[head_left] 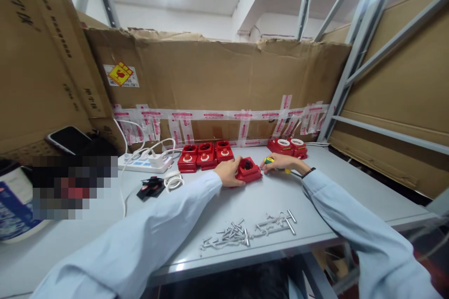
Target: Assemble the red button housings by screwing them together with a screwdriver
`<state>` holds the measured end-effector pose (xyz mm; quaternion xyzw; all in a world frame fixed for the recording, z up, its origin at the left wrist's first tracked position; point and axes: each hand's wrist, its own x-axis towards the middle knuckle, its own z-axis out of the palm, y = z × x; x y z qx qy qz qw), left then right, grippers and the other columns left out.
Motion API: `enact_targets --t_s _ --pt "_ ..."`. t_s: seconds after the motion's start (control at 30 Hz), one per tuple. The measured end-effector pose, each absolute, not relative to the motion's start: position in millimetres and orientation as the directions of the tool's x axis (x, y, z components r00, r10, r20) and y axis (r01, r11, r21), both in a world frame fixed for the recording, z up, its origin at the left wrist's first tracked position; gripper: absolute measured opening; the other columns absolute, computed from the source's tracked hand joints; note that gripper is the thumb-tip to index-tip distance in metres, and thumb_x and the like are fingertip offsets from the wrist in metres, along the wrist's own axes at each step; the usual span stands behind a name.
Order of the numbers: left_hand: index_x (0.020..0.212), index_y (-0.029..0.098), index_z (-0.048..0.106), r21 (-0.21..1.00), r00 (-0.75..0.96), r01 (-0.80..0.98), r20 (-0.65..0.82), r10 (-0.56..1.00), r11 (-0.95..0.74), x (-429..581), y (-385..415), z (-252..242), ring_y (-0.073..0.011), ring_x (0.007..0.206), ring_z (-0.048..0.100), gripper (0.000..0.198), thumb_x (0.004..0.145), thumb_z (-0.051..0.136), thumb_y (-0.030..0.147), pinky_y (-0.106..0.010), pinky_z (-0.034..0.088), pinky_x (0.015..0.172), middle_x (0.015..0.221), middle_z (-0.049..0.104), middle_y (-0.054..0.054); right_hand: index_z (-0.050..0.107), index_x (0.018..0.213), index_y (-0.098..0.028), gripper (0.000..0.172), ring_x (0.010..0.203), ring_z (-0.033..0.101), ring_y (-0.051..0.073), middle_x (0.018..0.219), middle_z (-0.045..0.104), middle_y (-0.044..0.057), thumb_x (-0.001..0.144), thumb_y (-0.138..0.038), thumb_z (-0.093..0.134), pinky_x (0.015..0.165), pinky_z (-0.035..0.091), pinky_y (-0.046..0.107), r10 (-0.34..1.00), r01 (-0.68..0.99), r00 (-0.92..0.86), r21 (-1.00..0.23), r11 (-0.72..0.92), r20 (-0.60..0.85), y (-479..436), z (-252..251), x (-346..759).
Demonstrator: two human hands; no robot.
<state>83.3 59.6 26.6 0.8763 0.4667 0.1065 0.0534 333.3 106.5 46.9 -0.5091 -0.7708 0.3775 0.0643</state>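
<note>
My left hand (229,172) grips the left side of a red housing (249,171) with a dark round opening, resting on the grey table. On the housing's right, my right hand (280,162) is closed round a green and yellow tool handle (269,160); the tool's tip is too small to make out. Behind my left hand stand three similar red units (206,155) in a row. Two more red units with white rings (290,143) sit farther back on the right. Loose metal screws (235,232) and T-shaped metal pieces (290,222) lie near the front edge.
A white power strip (145,162) with cables, a coiled white cable (174,181) and small black packets (150,188) lie at the left. A phone (69,140) is farther left. Cardboard (217,74) walls the back; a metal frame (342,88) stands at the right.
</note>
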Motion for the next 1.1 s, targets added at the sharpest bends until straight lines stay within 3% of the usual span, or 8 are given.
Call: enact_targets --t_s 0.1,0.2,0.47,0.73,0.93,1.1 --pt "0.123 0.015 0.036 0.239 0.551 0.785 0.153 0.82 -0.572 79 62 24 -0.0341 0.097 0.062 0.075 0.064 0.069 0.047 -0.04 0.047 0.08 0.107 0.062 -0.016 0.068 0.079 -0.013 0.03 0.041 0.043 0.006 0.054 0.058 -0.003 0.062 -0.038 0.067 0.037 0.03 0.019 0.822 0.726 -0.487 -0.66 0.193 -0.295 106 39 331" --pt "0.125 0.015 0.035 0.277 0.559 0.76 0.183 0.809 -0.588 76 63 24 -0.0326 0.102 0.06 0.077 0.064 0.071 0.044 -0.04 0.047 0.084 0.113 0.059 -0.016 0.067 0.069 -0.012 0.028 0.035 0.038 0.005 0.048 0.054 -0.004 0.064 -0.039 0.064 0.034 0.027 0.019 0.814 0.711 -0.494 -0.68 0.176 -0.306 103 37 329" --pt "0.125 0.015 0.035 0.316 0.571 0.705 0.278 0.773 -0.635 77 61 27 -0.0335 0.112 0.053 0.074 0.063 0.072 0.033 -0.045 0.043 0.091 0.12 0.054 -0.017 0.065 0.067 -0.012 0.026 0.044 0.048 0.007 0.069 0.07 0.005 0.063 -0.038 0.064 0.033 0.031 0.017 0.829 0.643 -0.497 -0.751 0.153 -0.256 102 32 330" --pt "0.126 0.017 0.036 0.32 0.582 0.677 0.319 0.748 -0.663 72 63 28 -0.0332 0.111 0.051 0.075 0.063 0.074 0.031 -0.047 0.042 0.091 0.12 0.053 -0.015 0.068 0.065 -0.012 0.018 0.035 0.041 0.005 0.05 0.062 -0.001 0.062 -0.028 0.061 0.032 0.027 0.017 0.859 0.622 -0.474 -0.765 0.17 -0.194 94 32 324" --pt "0.128 0.016 0.035 0.384 0.574 0.627 0.361 0.735 -0.678 62 58 32 -0.0302 0.108 0.052 0.076 0.063 0.074 0.032 -0.042 0.045 0.089 0.122 0.052 -0.014 0.062 0.062 -0.014 0.015 0.052 0.054 0.009 0.068 0.068 0.004 0.063 -0.029 0.056 0.035 0.03 0.017 0.876 0.598 -0.455 -0.784 0.166 -0.161 85 37 317" --pt "0.127 0.02 0.035 0.512 0.561 0.56 0.344 0.753 -0.651 53 53 40 -0.027 0.105 0.055 0.075 0.064 0.073 0.032 -0.037 0.045 0.087 0.121 0.054 -0.012 0.06 0.063 -0.014 0.02 0.043 0.042 0.006 0.057 0.059 0.001 0.065 -0.034 0.056 0.037 0.028 0.018 0.878 0.6 -0.467 -0.767 0.228 -0.104 79 41 311"
